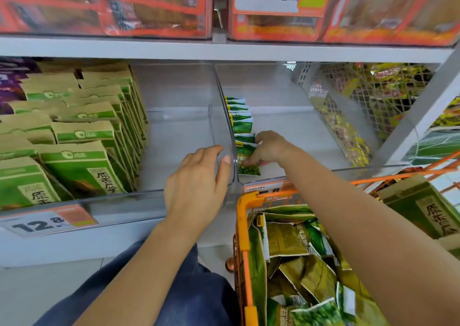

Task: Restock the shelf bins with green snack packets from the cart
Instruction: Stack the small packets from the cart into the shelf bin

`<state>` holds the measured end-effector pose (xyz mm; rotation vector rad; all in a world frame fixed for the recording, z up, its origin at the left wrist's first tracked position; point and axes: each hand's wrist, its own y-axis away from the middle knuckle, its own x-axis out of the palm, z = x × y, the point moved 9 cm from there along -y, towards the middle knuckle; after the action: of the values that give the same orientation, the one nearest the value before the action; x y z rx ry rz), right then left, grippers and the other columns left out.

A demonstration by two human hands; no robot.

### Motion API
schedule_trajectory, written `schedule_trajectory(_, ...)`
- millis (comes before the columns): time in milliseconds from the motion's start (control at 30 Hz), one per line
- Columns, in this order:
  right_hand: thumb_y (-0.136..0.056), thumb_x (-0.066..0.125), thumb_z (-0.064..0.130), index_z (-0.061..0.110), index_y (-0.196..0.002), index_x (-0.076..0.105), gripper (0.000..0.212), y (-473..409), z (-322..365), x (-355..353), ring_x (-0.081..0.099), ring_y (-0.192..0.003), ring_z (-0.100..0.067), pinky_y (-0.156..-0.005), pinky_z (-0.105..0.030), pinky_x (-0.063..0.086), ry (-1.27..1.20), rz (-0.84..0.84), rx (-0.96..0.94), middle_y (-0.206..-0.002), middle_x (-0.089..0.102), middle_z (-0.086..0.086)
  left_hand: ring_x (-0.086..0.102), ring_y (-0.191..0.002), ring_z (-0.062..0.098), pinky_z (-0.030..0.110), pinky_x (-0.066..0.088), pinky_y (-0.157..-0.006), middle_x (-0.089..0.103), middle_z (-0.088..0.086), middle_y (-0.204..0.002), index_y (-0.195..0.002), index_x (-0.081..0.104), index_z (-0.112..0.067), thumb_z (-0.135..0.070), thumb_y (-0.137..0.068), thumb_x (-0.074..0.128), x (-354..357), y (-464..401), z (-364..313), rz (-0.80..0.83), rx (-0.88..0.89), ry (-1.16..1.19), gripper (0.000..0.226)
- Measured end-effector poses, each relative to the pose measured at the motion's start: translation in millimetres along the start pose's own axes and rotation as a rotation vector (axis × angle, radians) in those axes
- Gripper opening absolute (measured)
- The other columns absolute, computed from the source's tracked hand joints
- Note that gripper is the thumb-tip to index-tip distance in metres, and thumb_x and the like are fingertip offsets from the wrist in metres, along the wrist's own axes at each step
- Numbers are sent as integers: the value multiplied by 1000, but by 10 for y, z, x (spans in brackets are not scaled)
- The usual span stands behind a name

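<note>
Shelf bin [286, 116] at 12 o'clock: my right hand [267, 149] pinches a light, floppy packet [247, 161] by its edge; left hand [199, 188] spread, bracing the divider [224, 96].

Both forearms are bare with no sleeves, watch or rings in view, the hands are ungloved, and the legs wear blue denim trousers [194, 298].
</note>
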<state>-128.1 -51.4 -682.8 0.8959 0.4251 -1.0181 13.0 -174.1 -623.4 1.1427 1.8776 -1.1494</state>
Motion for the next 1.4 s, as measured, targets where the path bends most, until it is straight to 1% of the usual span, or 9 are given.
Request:
schedule_trajectory(167, -74, 81, 27, 5, -125, 45, 66, -8, 126, -241, 52, -117, -28, -86, -29, 42, 152, -283, -119, -125, 56, -13, 62, -99, 22, 25, 34, -62, 69, 0, -109, -115, 65, -21, -39, -96, 37, -18, 4, 7, -24, 7, -6, 38)
schedule_trajectory(333, -72, 82, 17, 6, -128, 40, 71, -47, 108, -146, 53, -115, -29, -85, -30, 44, 91, -208, -92, -124, 54, -14, 64, -94, 22, 24, 33, -60, 70, 0, -101, -110, 67, -21, -35, -96, 41, -41, 6, -3, -51, 14, 1, 33)
schedule_trajectory(467, -75, 79, 14, 4, -125, 49, 60, -59, 46, -89, 56, -113, -27, -81, -26, 43, 204, -145, -26, -123, 58, -12, 63, -91, 20, 22, 29, -58, 70, -2, -98, -107, 67, -22, -35, -96, 41, -53, 7, -13, -58, 23, 2, 31)
schedule_trajectory(567, -73, 81, 21, 4, -117, 54, 55, -85, -2, -118, 61, -108, -25, -78, -26, 45, 195, -152, 8, -117, 63, -11, 63, -90, 20, 22, 28, -57, 70, -2, -96, -107, 67, -22, -35, -96, 41, -48, 5, -13, -58, 29, 0, 31)
schedule_trajectory(767, -71, 83, 21, 4, -126, 45, 69, -94, 41, -168, 54, -115, -27, -81, -27, 42, 101, -227, -56, -121, 57, -11, 62, -91, 20, 23, 28, -56, 69, -2, -97, -107, 66, -23, -35, -96, 40, -40, 5, -14, -56, 38, 2, 31)
schedule_trajectory(933, -71, 83, 23, 4, -104, 60, 45, -198, -76, -87, 61, -78, -20, -71, -28, 52, 79, -107, 26, -90, 63, -10, 63, -88, 19, 22, 26, -55, 70, -2, -95, -105, 67, -23, -34, -96, 42, -52, 9, -28, -55, 50, 3, 30)
schedule_trajectory(1067, -73, 81, 27, 6, -114, 59, 51, -192, -4, -106, 62, -101, -26, -79, -27, 45, 203, -203, -78, -109, 65, -12, 63, -87, 20, 19, 19, -50, 70, -2, -95, -105, 68, -22, -34, -95, 42, -63, 9, -37, -66, 62, 2, 29)
schedule_trajectory(1133, -74, 80, 28, 8, -117, 58, 52, -170, 25, -113, 59, -107, -27, -79, -27, 43, 223, -232, -103, -115, 63, -12, 63, -89, 20, 20, 23, -52, 70, -2, -96, -106, 68, -22, -34, -95, 42, -64, 9, -39, -73, 65, 1, 30)
schedule_trajectory(1400, -73, 79, 39, 6, -107, 56, 52, -139, -89, -198, 56, -97, -23, -73, -25, 39, 242, -100, -5, -110, 63, -9, 61, -97, 20, 24, 32, -60, 69, -2, -105, -113, 65, -22, -36, -94, 40, -23, 13, -24, -25, 72, 5, 34)
